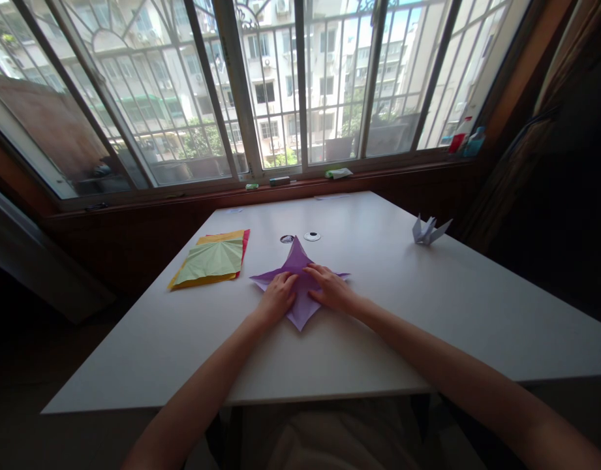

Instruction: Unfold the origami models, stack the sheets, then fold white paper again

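A barred window (236, 85) fills the top of the frame, and below it a white table (378, 274) spans the middle. At centre-left lies a stack of paper sheets (215, 258), light green uppermost, with yellow and red edges showing beneath. The purple origami paper (303, 300) sits on the table at the frame's centre, spread into a four-pointed star. It looks very light, thin and easily creased or torn; holding it flat near the middle seems safer than tugging its slender points.

The left hand (279, 295) rests on its left half, fingers close together; the right hand (332, 288) lies opposite, thumb apart from its fingers. Whether either pinches a fold, I cannot tell. A pale folded paper crane (426, 233) stands at right; two small round discs (312, 236) lie behind the star.
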{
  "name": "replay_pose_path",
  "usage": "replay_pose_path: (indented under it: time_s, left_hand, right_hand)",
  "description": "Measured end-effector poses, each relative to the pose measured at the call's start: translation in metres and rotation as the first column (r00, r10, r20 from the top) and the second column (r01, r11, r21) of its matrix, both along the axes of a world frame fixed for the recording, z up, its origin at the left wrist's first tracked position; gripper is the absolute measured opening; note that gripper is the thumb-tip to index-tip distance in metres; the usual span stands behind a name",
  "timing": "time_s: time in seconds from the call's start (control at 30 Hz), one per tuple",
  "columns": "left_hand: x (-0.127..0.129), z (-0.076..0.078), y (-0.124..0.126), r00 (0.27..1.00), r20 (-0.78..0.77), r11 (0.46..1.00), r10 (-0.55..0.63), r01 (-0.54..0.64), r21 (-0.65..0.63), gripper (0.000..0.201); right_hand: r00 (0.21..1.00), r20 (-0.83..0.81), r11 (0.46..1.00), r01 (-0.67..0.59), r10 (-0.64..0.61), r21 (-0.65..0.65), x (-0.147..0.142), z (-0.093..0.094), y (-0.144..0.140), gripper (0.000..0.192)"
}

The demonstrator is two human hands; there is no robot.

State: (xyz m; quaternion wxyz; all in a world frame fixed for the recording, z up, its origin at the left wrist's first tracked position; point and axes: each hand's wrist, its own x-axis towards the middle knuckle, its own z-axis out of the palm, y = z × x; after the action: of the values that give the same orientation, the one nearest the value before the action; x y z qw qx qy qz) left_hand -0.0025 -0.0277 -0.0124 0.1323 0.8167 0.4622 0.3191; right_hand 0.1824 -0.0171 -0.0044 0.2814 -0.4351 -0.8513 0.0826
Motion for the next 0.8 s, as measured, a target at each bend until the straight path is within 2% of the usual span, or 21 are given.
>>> replay_pose_path:
  time_s: [0.2,0.3,0.4,0.5,0.63,0.73,0.8]
  left_hand:
    - [-0.007,-0.009,0.008,0.988,0.05,0.973,0.146,-0.134,-0.19,0.055]
    - [-0.011,-0.007,0.011,0.98,0.024,0.959,0.195,-0.186,-0.214,0.068]
    - [-0.011,-0.002,0.01,0.971,-0.15,0.953,0.188,-0.217,-0.212,0.077]
    - [-0.009,0.003,0.006,0.91,-0.385,0.946,0.155,-0.249,-0.208,0.08]
    - [-0.007,0.006,0.002,0.838,-0.516,0.957,0.179,-0.269,-0.105,0.074]
    - [-0.007,0.012,0.001,0.818,-0.501,0.956,0.284,-0.281,0.083,0.06]
    - [-0.007,0.017,-0.001,0.816,-0.469,0.941,0.337,-0.293,0.167,0.057]
  right_hand:
    - [0.984,0.17,0.975,0.082,-0.047,-0.207,0.006,-0.006,0.003,0.08]
    - [0.976,0.216,0.961,0.095,-0.038,-0.261,0.01,-0.007,0.005,0.091]
    - [0.964,0.266,0.956,0.091,-0.014,-0.28,0.014,-0.005,0.006,0.096]
    - [0.951,0.31,0.958,0.082,0.008,-0.276,0.015,-0.003,0.005,0.098]
    - [0.944,0.329,0.964,0.094,-0.007,-0.249,0.015,-0.001,0.006,0.094]
    - [0.951,0.297,0.978,0.133,-0.08,-0.161,0.017,0.001,0.011,0.086]
    - [0.963,0.247,0.99,0.127,-0.109,-0.058,0.018,0.003,0.013,0.073]
